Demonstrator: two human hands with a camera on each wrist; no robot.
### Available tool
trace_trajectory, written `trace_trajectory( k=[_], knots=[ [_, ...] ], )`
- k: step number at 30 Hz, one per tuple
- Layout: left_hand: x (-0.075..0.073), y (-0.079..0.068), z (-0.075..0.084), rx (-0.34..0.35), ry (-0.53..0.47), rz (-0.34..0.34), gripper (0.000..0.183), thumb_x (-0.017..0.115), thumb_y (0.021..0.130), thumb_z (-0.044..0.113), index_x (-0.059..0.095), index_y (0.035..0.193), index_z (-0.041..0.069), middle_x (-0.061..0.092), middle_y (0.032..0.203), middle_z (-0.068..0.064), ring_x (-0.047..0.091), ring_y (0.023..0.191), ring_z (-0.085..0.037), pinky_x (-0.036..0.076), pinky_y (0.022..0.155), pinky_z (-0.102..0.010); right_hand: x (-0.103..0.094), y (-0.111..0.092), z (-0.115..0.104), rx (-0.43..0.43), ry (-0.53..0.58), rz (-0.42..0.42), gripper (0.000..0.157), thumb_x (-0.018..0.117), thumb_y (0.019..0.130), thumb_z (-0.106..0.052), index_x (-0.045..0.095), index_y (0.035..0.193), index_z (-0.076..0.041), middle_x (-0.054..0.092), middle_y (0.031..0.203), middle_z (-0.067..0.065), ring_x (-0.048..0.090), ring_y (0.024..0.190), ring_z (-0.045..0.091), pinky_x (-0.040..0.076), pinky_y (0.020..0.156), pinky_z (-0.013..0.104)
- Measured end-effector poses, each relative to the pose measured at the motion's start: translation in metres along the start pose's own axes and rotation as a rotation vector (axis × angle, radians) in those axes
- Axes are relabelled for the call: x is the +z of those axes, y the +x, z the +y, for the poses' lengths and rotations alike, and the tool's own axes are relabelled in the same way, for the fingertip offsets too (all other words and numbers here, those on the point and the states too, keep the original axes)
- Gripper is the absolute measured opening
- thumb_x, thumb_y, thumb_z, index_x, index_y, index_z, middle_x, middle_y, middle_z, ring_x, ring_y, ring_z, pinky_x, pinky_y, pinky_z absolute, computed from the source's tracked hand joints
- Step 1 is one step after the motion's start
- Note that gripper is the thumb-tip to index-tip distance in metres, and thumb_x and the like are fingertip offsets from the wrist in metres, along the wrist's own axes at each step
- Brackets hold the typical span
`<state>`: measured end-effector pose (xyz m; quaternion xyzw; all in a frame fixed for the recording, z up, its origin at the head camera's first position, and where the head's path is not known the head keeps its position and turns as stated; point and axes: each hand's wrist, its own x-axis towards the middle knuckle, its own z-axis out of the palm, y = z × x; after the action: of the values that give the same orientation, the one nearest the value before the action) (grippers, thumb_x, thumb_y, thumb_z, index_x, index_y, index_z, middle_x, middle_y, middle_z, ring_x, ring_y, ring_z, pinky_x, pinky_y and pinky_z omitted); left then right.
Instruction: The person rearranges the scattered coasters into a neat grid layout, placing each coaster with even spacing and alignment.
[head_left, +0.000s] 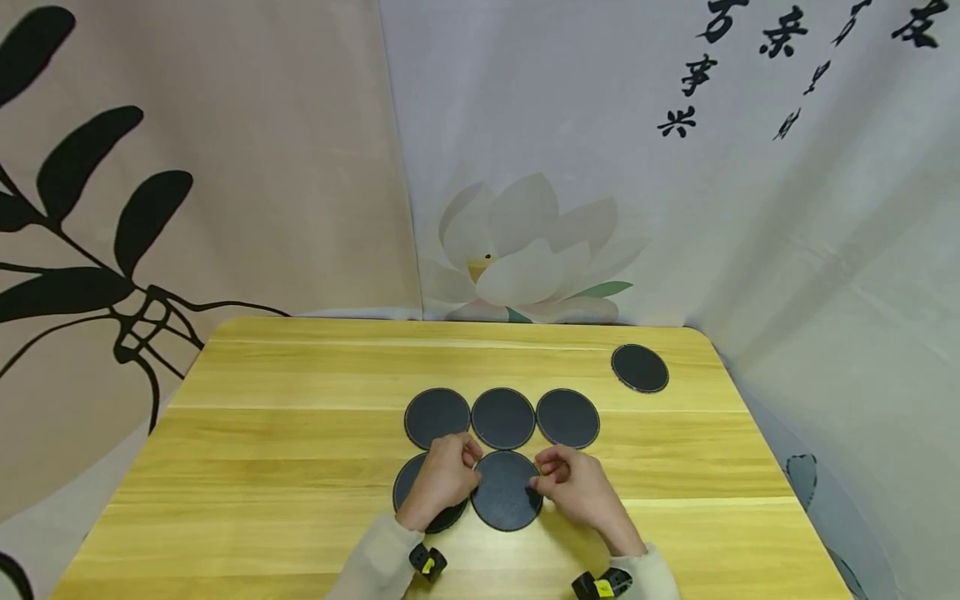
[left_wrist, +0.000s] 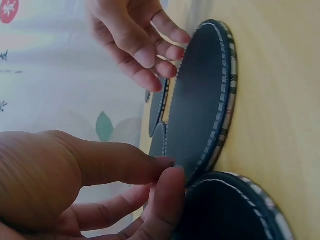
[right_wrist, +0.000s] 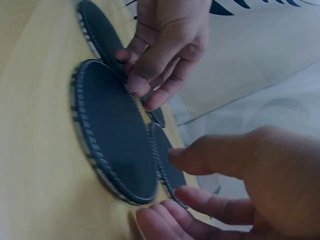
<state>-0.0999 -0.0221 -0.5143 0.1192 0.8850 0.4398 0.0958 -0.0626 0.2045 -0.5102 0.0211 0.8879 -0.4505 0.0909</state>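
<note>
Between my two hands lies a round black coaster (head_left: 507,492) with pale stitching round its rim, flat on the table. My left hand (head_left: 444,477) is at its left side, loosely bent thumb (right_wrist: 138,84) and fingertips right at the edge. My right hand (head_left: 577,487) hovers at the right side, thumb and fingers apart with nothing between them. Partly hidden under my left hand and wrist is another coaster (head_left: 407,483), side by side with the first. Behind these two, a row of three coasters, left (head_left: 437,417), middle (head_left: 503,418) and right (head_left: 567,418), lies edge to edge.
A single coaster (head_left: 640,368) lies apart near the back right corner of the wooden table (head_left: 285,433). Printed curtains (head_left: 525,125) hang just behind the table's back edge and along its sides.
</note>
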Motion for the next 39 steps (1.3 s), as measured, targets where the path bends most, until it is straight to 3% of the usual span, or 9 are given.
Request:
trace_trajectory(
  k=[6,15,21,29,34,39],
  knots=[
    [-0.003,0.011,0.009,0.021,-0.031,0.029,0.016,0.080,0.083,0.004,0.072,0.097,0.002,0.066,0.081,-0.004,0.059,0.071,-0.010,0.052,0.064,-0.028,-0.019,0.007,0.000,-0.018,-0.006,0.042,0.030,0.080,0.089,-0.016,0.071,0.116,-0.007,0.072,0.102,0.006,0.066,0.085,0.011,0.053,0.069,0.022],
    [-0.005,0.039,0.029,0.001,-0.164,-0.061,0.029,0.076,0.093,0.015,0.070,0.120,0.004,0.068,0.102,-0.009,0.064,0.081,-0.015,0.055,0.066,-0.029,-0.060,0.018,0.006,0.004,-0.036,0.069,0.046,0.078,0.093,-0.025,0.064,0.133,-0.009,0.069,0.125,0.011,0.068,0.102,0.019,0.054,0.084,0.031],
    [0.000,0.064,0.044,-0.032,-0.222,-0.100,0.031,0.075,0.094,0.019,0.070,0.122,0.009,0.068,0.110,-0.008,0.065,0.095,-0.020,0.058,0.077,-0.036,-0.086,0.024,0.016,0.035,-0.024,0.071,0.056,0.075,0.095,-0.032,0.056,0.142,-0.009,0.062,0.137,0.017,0.066,0.116,0.030,0.058,0.085,0.033],
    [0.009,0.096,0.064,-0.070,-0.268,-0.140,0.032,0.078,0.092,0.024,0.070,0.121,0.013,0.068,0.108,-0.007,0.066,0.088,-0.019,0.058,0.074,-0.033,-0.123,0.033,0.035,0.087,-0.018,0.091,0.066,0.071,0.098,-0.039,0.047,0.150,-0.007,0.054,0.146,0.021,0.059,0.127,0.038,0.059,0.090,0.038],
    [0.017,0.113,0.076,-0.085,-0.294,-0.164,0.034,0.078,0.092,0.024,0.071,0.123,0.012,0.068,0.109,-0.008,0.067,0.088,-0.022,0.058,0.073,-0.031,-0.145,0.036,0.046,0.111,-0.018,0.088,0.071,0.066,0.100,-0.043,0.040,0.154,-0.005,0.049,0.150,0.024,0.059,0.126,0.040,0.057,0.097,0.047],
    [0.026,0.126,0.085,-0.119,-0.347,-0.205,0.039,0.078,0.093,0.024,0.068,0.128,0.010,0.068,0.111,-0.009,0.070,0.101,-0.037,0.062,0.087,-0.046,-0.162,0.041,0.054,0.135,-0.011,0.073,0.076,0.064,0.100,-0.045,0.036,0.156,-0.003,0.045,0.152,0.028,0.061,0.125,0.043,0.056,0.101,0.052]
  ],
)
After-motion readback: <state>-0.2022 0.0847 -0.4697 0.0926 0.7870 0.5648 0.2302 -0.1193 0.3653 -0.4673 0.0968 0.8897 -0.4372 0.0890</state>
